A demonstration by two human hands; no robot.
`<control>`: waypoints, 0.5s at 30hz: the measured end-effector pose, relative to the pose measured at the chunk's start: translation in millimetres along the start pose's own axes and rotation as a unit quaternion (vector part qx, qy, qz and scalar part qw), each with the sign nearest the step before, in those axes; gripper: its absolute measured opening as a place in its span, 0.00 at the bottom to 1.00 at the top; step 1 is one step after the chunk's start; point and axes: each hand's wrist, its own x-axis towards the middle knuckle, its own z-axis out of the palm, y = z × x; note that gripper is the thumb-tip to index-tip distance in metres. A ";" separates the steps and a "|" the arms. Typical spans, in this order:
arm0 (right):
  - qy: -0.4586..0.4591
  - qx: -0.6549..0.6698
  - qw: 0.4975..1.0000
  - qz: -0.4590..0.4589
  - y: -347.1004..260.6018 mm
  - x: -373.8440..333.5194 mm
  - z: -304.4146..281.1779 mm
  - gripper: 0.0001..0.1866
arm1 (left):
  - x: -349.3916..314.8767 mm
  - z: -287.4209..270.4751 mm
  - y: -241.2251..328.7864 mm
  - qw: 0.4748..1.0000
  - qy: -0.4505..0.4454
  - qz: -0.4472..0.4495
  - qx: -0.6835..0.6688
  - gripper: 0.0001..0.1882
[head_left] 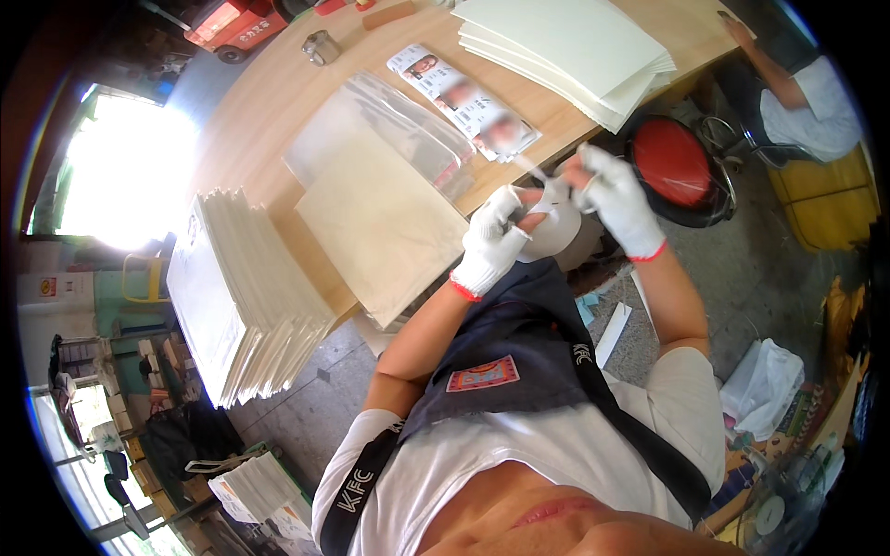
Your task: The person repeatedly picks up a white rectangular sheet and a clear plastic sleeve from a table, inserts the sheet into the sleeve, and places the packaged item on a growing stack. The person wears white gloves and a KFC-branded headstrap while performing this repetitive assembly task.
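Both gloved hands, left (491, 243) and right (616, 199), pinch a thin, clear, shiny strip (547, 183) between them.

A light wooden counter (269, 102) carries a cream sheet (385, 227) at its near edge, clear plastic sleeves (389, 130) just behind it, a row of printed photo cards (464, 97), a stack of white boards (570, 51) farther along, and a small metal cup (321, 46).

White gloves, red cuffs, on hands (556, 222); white tee, navy apron.
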 end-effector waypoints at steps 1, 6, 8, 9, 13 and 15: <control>0.029 0.052 0.998 0.039 -1.9 -1.3 -15.4 0.07 | 2.3 4.0 -3.6 1.000 0.002 0.016 -0.003 0.09; 0.183 -0.106 0.977 0.023 -13.6 9.4 -129.3 0.09 | 24.7 17.9 -41.4 0.985 -0.054 0.135 0.094 0.17; 0.251 -0.244 0.937 -0.006 -35.6 9.6 -153.6 0.09 | 33.8 25.0 -68.2 0.988 -0.095 0.072 0.097 0.24; 0.279 -0.310 0.909 -0.017 -46.3 10.7 -158.3 0.09 | 38.1 28.9 -77.4 0.989 -0.108 0.001 0.099 0.23; 0.260 -0.313 0.898 -0.166 -79.6 14.1 -120.0 0.10 | 33.5 39.1 -95.9 0.969 -0.099 -0.092 0.207 0.24; 0.182 -0.222 0.947 -0.145 -68.0 20.4 -87.3 0.12 | 30.7 29.3 -84.4 0.971 -0.074 -0.053 0.223 0.25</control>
